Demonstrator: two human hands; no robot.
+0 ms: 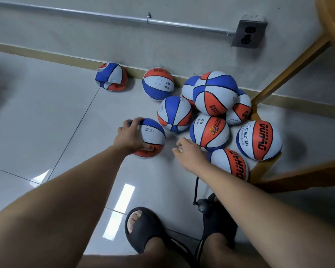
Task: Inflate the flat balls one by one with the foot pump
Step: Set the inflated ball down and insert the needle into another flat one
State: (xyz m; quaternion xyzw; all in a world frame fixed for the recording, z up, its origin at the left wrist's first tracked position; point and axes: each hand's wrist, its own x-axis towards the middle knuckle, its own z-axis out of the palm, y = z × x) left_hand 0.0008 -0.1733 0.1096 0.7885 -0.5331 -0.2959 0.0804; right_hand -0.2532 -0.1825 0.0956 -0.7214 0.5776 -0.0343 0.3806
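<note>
Gripping ball (155,132), left hand (132,137) spread wide; right hand (189,153) loosely curled (contents unclear, blurred).

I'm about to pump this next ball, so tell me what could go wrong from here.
The left hand grips the ball from one side on glossy tile, so it may roll when a needle goes in.
The right hand hovers beside the stacked pile; a bump could topple the top ball.
The black hose runs past the sandals and could snag a foot.
</note>
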